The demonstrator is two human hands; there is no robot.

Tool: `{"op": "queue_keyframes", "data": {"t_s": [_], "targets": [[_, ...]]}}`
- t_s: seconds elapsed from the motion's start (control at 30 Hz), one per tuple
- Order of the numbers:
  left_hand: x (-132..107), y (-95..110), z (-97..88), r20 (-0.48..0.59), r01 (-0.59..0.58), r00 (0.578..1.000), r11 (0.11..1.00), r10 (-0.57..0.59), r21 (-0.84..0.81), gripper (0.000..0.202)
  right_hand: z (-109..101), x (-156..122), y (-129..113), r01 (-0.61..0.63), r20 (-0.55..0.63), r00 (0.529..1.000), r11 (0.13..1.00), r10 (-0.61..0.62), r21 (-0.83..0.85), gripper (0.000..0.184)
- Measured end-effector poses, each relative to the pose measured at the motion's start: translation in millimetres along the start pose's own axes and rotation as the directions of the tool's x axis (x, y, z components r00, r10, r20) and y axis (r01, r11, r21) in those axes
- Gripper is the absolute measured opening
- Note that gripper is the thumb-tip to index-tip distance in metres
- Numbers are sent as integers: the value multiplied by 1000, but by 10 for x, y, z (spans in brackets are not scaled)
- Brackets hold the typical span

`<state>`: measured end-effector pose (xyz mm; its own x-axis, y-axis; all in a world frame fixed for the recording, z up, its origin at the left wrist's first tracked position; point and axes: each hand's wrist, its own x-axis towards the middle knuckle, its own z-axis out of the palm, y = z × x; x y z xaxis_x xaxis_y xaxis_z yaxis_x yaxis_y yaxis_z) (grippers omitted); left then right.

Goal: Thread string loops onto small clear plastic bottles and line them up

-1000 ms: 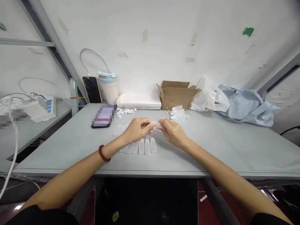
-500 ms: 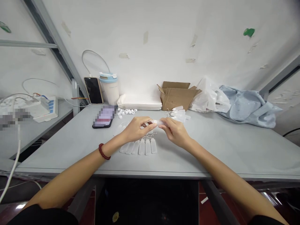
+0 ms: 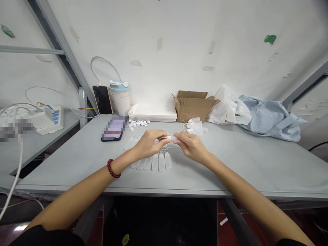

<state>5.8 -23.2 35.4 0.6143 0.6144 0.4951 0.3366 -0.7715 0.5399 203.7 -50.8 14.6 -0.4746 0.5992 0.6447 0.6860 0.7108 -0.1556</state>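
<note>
My left hand (image 3: pixel 149 141), with a dark red bead bracelet on its wrist, pinches a small white cap (image 3: pixel 168 137) between thumb and fingers. Facing it, my right hand (image 3: pixel 191 145) grips a small translucent plastic bottle (image 3: pixel 174 138), mostly hidden by the fingers. Cap and bottle neck meet nearly end to end; whether they touch I cannot tell. Beneath my hands, several translucent bottles with thin white cords lie in a row (image 3: pixel 161 162), partly covered by my left hand. Behind it is a heap of loose white caps (image 3: pixel 138 123).
Beyond my right hand lie more corded bottles (image 3: pixel 195 127) before an open cardboard box (image 3: pixel 193 108). A plastic bag (image 3: pixel 229 107) and light blue cloth (image 3: pixel 269 116) sit to the right. A phone (image 3: pixel 114 129), a cup (image 3: pixel 120 99) and stacked white sheets (image 3: pixel 153 112) stand at the left and back.
The view has shifted slightly. A narrow gap shows between my fingertips where the cap and bottle were pressed closer before. Both hands keep their hold.
</note>
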Motion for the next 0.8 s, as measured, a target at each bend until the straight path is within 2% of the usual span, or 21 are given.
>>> {"op": "queue_keyframes", "data": {"t_s": [0.07, 0.13, 0.17, 0.23, 0.33, 0.4, 0.47, 0.5, 0.57, 0.67, 0.73, 0.8], "targets": [[-7, -13, 4, -15, -73, 997, 996, 73, 48, 21, -29, 15, -21, -78, 30, 997, 988, 75, 135, 29], [-13, -12, -1, -31, -151, 988, 985, 154, 85, 20, -75, 38, -46, -221, 123, 974, 927, 192, 303, 31], [-16, -6, -7, -37, -185, 981, 977, 190, 101, 20, -100, 49, -56, -313, 198, 947, 866, 253, 390, 33], [-21, 14, -18, -45, -242, 967, 962, 249, 126, 19, -140, 68, -64, -488, 360, 871, 682, 335, 545, 35], [-23, 48, -20, -52, -311, 946, 939, 321, 150, 19, -153, 74, -44, -622, 520, 783, 385, 343, 682, 38], [-21, 52, -7, -47, -333, 938, 931, 343, 152, 18, -129, 67, -23, -649, 568, 756, 261, 325, 715, 38], [-11, 27, 5, -35, -310, 947, 939, 319, 152, 16, -96, 63, -9, -660, 588, 743, 206, 319, 722, 37], [-3, 2, 3, -25, -283, 957, 947, 290, 150, 15, -81, 64, -5, -659, 585, 743, 204, 325, 724, 37], [21, -76, -35, -5, -201, 979, 967, 205, 155, 15, -65, 71, 7, -641, 541, 756, 251, 369, 725, 38], [62, -252, -212, 18, -25, 1000, 976, 22, 218, 21, -74, 78, 70, -624, 399, 765, 429, 505, 653, 40], [79, -398, -390, -13, 154, 987, 926, -160, 343, 22, -90, 67, 159, -625, 240, 761, 583, 603, 519, 37], [79, -558, -568, -62, 285, 952, 798, -298, 531, 24, -99, 45, 271, -623, 78, 766, 707, 638, 334, 30]]}}
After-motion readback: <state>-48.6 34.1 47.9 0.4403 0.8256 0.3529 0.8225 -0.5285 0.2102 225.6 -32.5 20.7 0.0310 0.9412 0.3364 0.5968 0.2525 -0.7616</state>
